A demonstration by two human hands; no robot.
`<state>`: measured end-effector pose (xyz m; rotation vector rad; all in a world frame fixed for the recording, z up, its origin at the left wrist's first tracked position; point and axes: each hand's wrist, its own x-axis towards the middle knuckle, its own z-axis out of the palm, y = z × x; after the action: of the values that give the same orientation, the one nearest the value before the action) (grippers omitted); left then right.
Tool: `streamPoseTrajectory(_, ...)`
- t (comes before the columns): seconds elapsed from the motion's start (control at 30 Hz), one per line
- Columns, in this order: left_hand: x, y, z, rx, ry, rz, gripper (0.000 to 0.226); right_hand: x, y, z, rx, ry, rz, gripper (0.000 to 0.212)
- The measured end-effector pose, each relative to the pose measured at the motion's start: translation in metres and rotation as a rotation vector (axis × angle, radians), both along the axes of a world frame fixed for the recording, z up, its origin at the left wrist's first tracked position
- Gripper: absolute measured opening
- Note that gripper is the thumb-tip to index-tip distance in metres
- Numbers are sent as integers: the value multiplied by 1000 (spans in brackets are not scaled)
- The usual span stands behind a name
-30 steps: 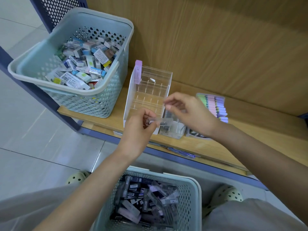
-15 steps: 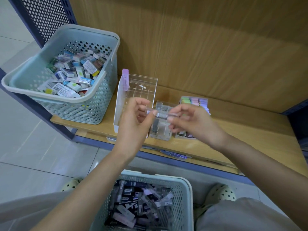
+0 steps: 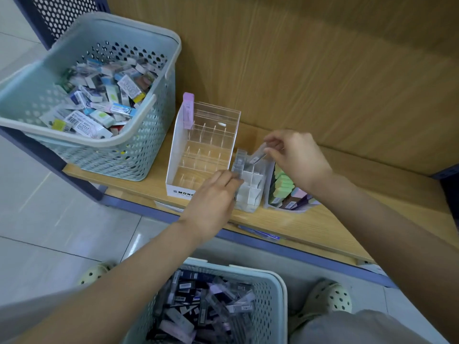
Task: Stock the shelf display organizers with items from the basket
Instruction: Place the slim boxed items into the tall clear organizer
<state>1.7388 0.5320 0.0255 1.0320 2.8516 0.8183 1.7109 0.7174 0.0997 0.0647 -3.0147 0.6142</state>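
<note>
Right hand [image 3: 298, 157] pinches a slim clear case [image 3: 257, 155], tilted over the small clear organizer [image 3: 250, 194].
Left hand [image 3: 213, 197] lies against the organizer's 9 o'clock wall, fingers curled; gripping or only steadying, cannot tell. The case looks light, rigid, slick plastic. Best pinched on its long flat sides near the upper end, so the lower end drops free into a cell. Supply basket [image 3: 272, 294] sits at 6 o'clock, below the shelf [image 3: 285, 224].
</note>
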Motion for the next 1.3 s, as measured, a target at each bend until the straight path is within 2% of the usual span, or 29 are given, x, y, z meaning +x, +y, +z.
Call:
streamPoseTrajectory(0.17, 2, -4, -13, -72, 55, -36, 51, -16, -7, -15, 110, -78, 25, 12)
streamPoseTrajectory(0.3, 3, -4, -13, -76, 38, -30, 55, -25, -12, -19, 7, -40, -3, 11)
streamPoseTrajectory(0.4, 3, -3, -12, -89, 23, -30, 56, -28, -14, -26, 23, -104, 5, 11)
streamPoseTrajectory(0.53, 3, -4, -10, -116, 19, -33, 58, -30, -13, -35, 128, -141, -13, 12)
streamPoseTrajectory(0.67, 5, -4, -8, -148, 14, -32, 59, -25, -22, -38, 328, -106, 51, 14)
streamPoseTrajectory(0.87, 7, -2, 1, -308, 40, -52, 66, -11, -32, -33, 530, -79, 82, 34)
streamPoseTrajectory(0.93, 9, -2, 7, -340, 47, -47, 71, 1, -34, -34, 492, -48, 76, 41)
streamPoseTrajectory(1.03, 21, -10, 11, -259, 183, -16, 78, 33, -36, -37, 333, 198, 118, 47)
streamPoseTrajectory(1.13, 46, -28, 3, -153, 272, -22, 59, 79, -36, -46, 208, 394, 184, 42)
streamPoseTrajectory(1.23, 81, -50, -19, -188, 194, -59, 59, 128, -41, -68, 196, 374, 325, 45)
streamPoseTrajectory(1.3, 104, -65, -40, -227, 87, -54, 64, 153, -46, -94, 209, 233, 409, 53)
